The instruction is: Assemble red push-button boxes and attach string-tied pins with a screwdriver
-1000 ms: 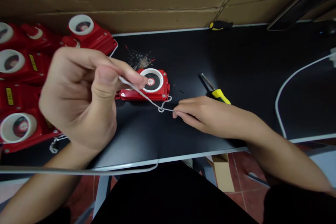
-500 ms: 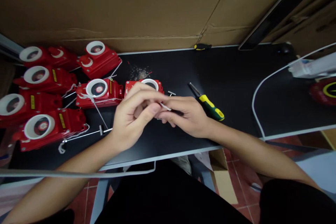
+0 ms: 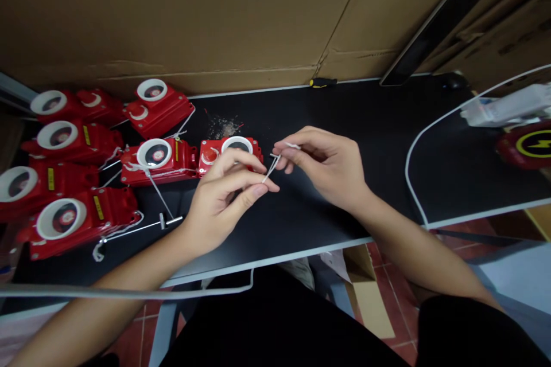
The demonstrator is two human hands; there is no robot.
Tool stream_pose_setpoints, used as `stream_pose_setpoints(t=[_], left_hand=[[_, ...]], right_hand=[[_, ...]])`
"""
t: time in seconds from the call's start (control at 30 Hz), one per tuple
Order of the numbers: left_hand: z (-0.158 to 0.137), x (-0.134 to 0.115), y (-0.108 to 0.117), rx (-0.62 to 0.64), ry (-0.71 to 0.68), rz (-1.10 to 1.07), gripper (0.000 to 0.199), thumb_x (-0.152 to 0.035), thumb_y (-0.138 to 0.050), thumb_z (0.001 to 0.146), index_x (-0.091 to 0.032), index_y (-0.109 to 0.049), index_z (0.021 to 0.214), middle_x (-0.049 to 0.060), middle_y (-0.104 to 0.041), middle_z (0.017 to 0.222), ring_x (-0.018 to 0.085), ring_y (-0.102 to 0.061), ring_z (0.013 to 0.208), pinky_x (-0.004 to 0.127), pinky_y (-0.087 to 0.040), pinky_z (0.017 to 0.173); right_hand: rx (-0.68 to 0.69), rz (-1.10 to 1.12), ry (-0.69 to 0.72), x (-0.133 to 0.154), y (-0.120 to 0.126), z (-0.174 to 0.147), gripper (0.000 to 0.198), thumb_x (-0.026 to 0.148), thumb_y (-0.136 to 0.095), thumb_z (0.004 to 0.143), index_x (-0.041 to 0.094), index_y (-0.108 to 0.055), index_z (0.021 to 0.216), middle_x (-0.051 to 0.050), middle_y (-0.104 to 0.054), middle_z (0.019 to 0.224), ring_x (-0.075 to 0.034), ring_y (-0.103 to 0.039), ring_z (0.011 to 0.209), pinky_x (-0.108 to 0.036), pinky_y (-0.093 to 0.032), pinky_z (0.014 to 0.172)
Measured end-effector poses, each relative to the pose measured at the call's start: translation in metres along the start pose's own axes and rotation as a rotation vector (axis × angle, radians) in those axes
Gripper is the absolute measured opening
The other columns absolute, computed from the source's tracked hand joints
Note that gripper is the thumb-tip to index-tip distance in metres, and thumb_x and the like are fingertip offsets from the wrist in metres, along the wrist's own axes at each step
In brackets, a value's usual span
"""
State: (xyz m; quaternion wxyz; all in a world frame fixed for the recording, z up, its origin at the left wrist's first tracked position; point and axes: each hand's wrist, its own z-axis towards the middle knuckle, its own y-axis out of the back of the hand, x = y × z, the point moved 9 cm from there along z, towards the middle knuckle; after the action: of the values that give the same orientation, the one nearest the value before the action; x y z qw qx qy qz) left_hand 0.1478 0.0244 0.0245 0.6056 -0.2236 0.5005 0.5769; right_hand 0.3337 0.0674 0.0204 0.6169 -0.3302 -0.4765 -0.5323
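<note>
A thin white cord (image 3: 270, 168) stretches between my two hands above the black tabletop. My left hand (image 3: 230, 198) pinches it between thumb and fingers. My right hand (image 3: 329, 163) grips the other part, with a short white end sticking out over its thumb. Just behind my left hand lies a red box with a white-rimmed round window (image 3: 210, 151), partly covered by my fingers. Left of it sits another red box (image 3: 185, 157) with white cord across it. A metal T-shaped rod (image 3: 166, 221) lies near my left forearm.
Several more red boxes (image 3: 116, 209) crowd the left side. Pale crumbs (image 3: 224, 126) lie behind the middle box. A small yellow-black screwdriver (image 3: 322, 82) rests by the cardboard wall (image 3: 193, 23). A white cable (image 3: 408, 160) curves across the right side.
My hands have moved apart, my right hand going right and up, so the cord now shows between them. The green-yellow screwdriver is out of sight at the spot now covered by my right hand.
</note>
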Motion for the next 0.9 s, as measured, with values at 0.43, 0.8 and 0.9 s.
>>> stream_pose_setpoints(t=[0.43, 0.8, 0.9], left_hand=[[0.001, -0.024, 0.014, -0.146, -0.210, 0.078, 0.024, -0.017, -0.076, 0.110, -0.033, -0.089, 0.122, 0.003, -0.088, 0.109, 0.022, -0.082, 0.103, 0.041, -0.063, 0.100], [-0.003, 0.000, 0.024, -0.292, -0.095, 0.001, 0.023, -0.020, -0.083, 0.107, -0.035, -0.091, 0.122, 0.005, -0.085, 0.112, 0.020, -0.081, 0.106, 0.033, -0.067, 0.092], [-0.004, 0.008, 0.025, -0.296, -0.076, -0.063, 0.024, -0.023, -0.084, 0.107, -0.036, -0.090, 0.126, 0.005, -0.084, 0.114, 0.021, -0.081, 0.107, 0.035, -0.068, 0.094]], right_hand=[[0.099, -0.240, -0.159, -0.023, -0.009, -0.001, 0.015, 0.032, -0.078, 0.100, 0.019, -0.084, 0.099, -0.001, -0.082, 0.086, -0.012, -0.069, 0.069, -0.027, -0.049, 0.067], [0.133, -0.309, -0.185, -0.027, -0.005, 0.001, 0.014, 0.031, -0.072, 0.104, 0.019, -0.080, 0.106, -0.001, -0.081, 0.088, -0.013, -0.070, 0.070, -0.031, -0.052, 0.072], [0.149, -0.372, -0.140, -0.024, -0.006, 0.000, 0.014, 0.029, -0.070, 0.105, 0.020, -0.079, 0.111, -0.003, -0.082, 0.097, -0.013, -0.069, 0.075, -0.031, -0.052, 0.075]])
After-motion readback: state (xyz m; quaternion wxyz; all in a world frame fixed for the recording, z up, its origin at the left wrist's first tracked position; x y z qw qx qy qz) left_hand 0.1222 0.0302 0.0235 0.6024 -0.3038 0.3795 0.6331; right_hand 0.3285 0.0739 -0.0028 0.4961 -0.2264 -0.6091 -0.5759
